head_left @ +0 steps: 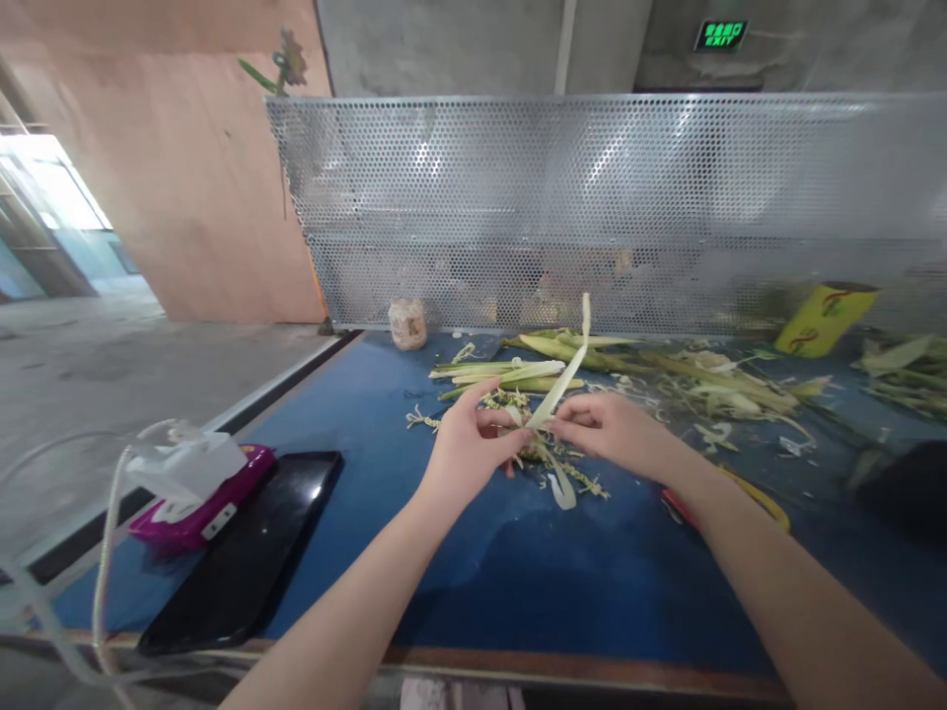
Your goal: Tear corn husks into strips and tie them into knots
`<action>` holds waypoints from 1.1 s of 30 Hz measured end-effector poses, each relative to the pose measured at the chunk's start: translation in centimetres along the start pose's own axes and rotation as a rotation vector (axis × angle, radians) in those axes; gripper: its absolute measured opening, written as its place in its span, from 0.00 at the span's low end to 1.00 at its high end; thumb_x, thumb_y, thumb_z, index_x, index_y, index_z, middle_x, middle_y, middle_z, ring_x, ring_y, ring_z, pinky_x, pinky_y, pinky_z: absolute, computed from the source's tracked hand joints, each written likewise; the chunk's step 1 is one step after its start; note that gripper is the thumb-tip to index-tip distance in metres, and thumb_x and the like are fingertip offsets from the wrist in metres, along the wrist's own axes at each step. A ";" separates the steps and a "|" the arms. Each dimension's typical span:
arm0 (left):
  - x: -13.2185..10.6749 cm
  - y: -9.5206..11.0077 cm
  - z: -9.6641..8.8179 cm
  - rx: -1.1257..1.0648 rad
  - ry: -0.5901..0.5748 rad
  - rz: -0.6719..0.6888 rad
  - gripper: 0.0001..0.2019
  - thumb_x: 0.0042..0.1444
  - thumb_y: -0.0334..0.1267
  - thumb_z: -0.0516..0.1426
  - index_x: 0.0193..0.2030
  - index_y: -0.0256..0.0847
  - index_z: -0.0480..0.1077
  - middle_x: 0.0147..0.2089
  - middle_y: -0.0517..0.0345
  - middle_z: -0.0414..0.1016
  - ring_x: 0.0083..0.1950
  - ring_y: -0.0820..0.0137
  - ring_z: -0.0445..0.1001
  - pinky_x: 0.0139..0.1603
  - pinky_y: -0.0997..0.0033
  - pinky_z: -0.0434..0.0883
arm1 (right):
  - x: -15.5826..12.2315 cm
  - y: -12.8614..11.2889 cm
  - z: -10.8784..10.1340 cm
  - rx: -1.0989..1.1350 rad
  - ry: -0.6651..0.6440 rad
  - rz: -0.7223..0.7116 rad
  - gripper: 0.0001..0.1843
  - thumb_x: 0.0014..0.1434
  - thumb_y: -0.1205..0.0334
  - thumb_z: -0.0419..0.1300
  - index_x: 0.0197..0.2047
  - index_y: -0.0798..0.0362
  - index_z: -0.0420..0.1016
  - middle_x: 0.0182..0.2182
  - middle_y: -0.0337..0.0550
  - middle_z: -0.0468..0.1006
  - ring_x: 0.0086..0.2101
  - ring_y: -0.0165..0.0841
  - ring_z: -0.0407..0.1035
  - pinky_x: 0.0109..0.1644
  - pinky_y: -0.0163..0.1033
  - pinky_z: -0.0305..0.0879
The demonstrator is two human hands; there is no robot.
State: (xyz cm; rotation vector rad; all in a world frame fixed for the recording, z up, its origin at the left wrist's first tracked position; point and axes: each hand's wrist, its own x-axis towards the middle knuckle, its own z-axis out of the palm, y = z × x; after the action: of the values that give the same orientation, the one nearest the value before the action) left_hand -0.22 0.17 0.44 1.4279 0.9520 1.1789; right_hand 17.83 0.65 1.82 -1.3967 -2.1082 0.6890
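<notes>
A long pale strip of what looks like corn husk [563, 383] rises from between my hands, its tip pointing up and away. My left hand [468, 434] pinches its lower part between thumb and fingers. My right hand [614, 432] is closed on the same strip from the right, fingertips close to the left thumb. Under and behind the fingers lies a tangle of thin braided pieces [588, 483], partly covered by my hands. Just beyond are several flat green-white husks [510, 372] in a loose row.
More husks and shreds [725, 385] spread across the right side of the blue table [355, 523]. Scissors with red and yellow handles [762, 501] lie by my right forearm. A tablet [252, 552], a purple power strip [207, 508], a jar [407, 324] and a yellow roll [825, 319] stand around. A perforated metal panel [473, 207] borders the back.
</notes>
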 end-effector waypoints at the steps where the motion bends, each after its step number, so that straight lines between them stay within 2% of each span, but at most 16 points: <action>1: 0.0 0.0 0.0 0.004 0.006 -0.008 0.34 0.43 0.31 0.61 0.58 0.34 0.53 0.28 0.61 0.72 0.16 0.78 0.65 0.15 0.75 0.66 | -0.1 0.0 -0.2 -0.029 -0.026 -0.016 0.17 0.55 0.49 0.53 0.26 0.54 0.70 0.17 0.35 0.66 0.18 0.24 0.55 0.22 0.33 0.49; 4: 0.1 -0.1 -0.1 0.014 0.029 -0.018 0.34 0.45 0.34 0.61 0.58 0.35 0.53 0.32 0.57 0.73 0.16 0.78 0.65 0.15 0.75 0.66 | -0.5 -0.2 -0.5 -0.089 -0.095 -0.072 0.14 0.56 0.51 0.53 0.29 0.52 0.70 0.17 0.34 0.64 0.19 0.25 0.55 0.22 0.32 0.49; 6: 0.2 -0.2 -0.2 0.021 0.038 -0.019 0.34 0.46 0.35 0.60 0.59 0.35 0.53 0.32 0.56 0.74 0.18 0.76 0.67 0.14 0.75 0.66 | -0.8 -0.4 -0.3 -0.166 -0.084 -0.149 0.12 0.58 0.54 0.52 0.30 0.52 0.69 0.17 0.33 0.64 0.18 0.25 0.56 0.22 0.32 0.49; 9: 0.2 -0.2 -0.4 0.059 0.054 -0.022 0.33 0.46 0.35 0.60 0.59 0.34 0.53 0.32 0.55 0.74 0.19 0.74 0.69 0.13 0.77 0.64 | -0.9 -0.7 0.0 -0.351 0.063 -0.330 0.08 0.59 0.61 0.50 0.33 0.52 0.68 0.23 0.38 0.69 0.23 0.28 0.61 0.27 0.34 0.55; 12: 0.0 0.0 -0.4 0.096 0.063 -0.023 0.33 0.46 0.35 0.60 0.59 0.33 0.53 0.32 0.55 0.74 0.20 0.74 0.70 0.13 0.77 0.63 | -0.8 -0.7 0.2 -0.457 0.168 -0.479 0.09 0.61 0.64 0.48 0.36 0.53 0.68 0.32 0.43 0.71 0.32 0.31 0.65 0.35 0.36 0.60; 16: -0.2 0.3 -0.2 0.136 0.047 -0.014 0.34 0.47 0.36 0.59 0.61 0.33 0.52 0.33 0.56 0.73 0.17 0.77 0.66 0.13 0.76 0.63 | -0.6 -0.6 0.0 -0.475 0.222 -0.578 0.08 0.61 0.63 0.49 0.36 0.54 0.69 0.35 0.46 0.71 0.37 0.33 0.66 0.41 0.38 0.63; 21: 0.0 -0.3 0.0 0.157 0.023 0.018 0.36 0.46 0.36 0.59 0.62 0.33 0.51 0.32 0.56 0.73 0.17 0.78 0.63 0.14 0.75 0.63 | -0.6 -0.5 0.1 -0.373 0.183 -0.620 0.07 0.59 0.66 0.51 0.33 0.53 0.69 0.36 0.45 0.72 0.39 0.32 0.66 0.43 0.37 0.63; 24: 0.2 -0.8 0.1 0.167 -0.004 0.036 0.36 0.45 0.35 0.59 0.62 0.35 0.51 0.33 0.56 0.72 0.21 0.75 0.66 0.14 0.76 0.64 | -0.6 -0.7 0.5 -0.243 0.175 -0.578 0.06 0.58 0.66 0.53 0.33 0.53 0.70 0.31 0.42 0.74 0.34 0.30 0.68 0.39 0.34 0.64; 29: -0.1 -0.7 0.2 0.217 -0.065 0.062 0.35 0.46 0.32 0.57 0.62 0.35 0.52 0.35 0.55 0.73 0.27 0.73 0.68 0.15 0.78 0.64 | -0.6 -1.1 1.2 0.097 0.133 -0.270 0.07 0.57 0.62 0.54 0.29 0.52 0.69 0.17 0.34 0.68 0.18 0.24 0.63 0.24 0.30 0.61; 33: -0.4 -0.4 0.3 0.277 -0.079 0.086 0.33 0.46 0.30 0.56 0.61 0.35 0.54 0.34 0.56 0.74 0.24 0.77 0.65 0.16 0.80 0.65 | -0.4 -1.1 1.3 0.278 0.070 -0.122 0.06 0.55 0.60 0.56 0.29 0.52 0.70 0.10 0.30 0.61 0.13 0.23 0.58 0.19 0.29 0.58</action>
State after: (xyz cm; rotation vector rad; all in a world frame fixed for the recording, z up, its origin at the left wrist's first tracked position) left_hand -0.03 -0.25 -0.01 1.7377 1.0372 1.0738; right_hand 16.38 -0.28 1.52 -1.1167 -1.9389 0.8347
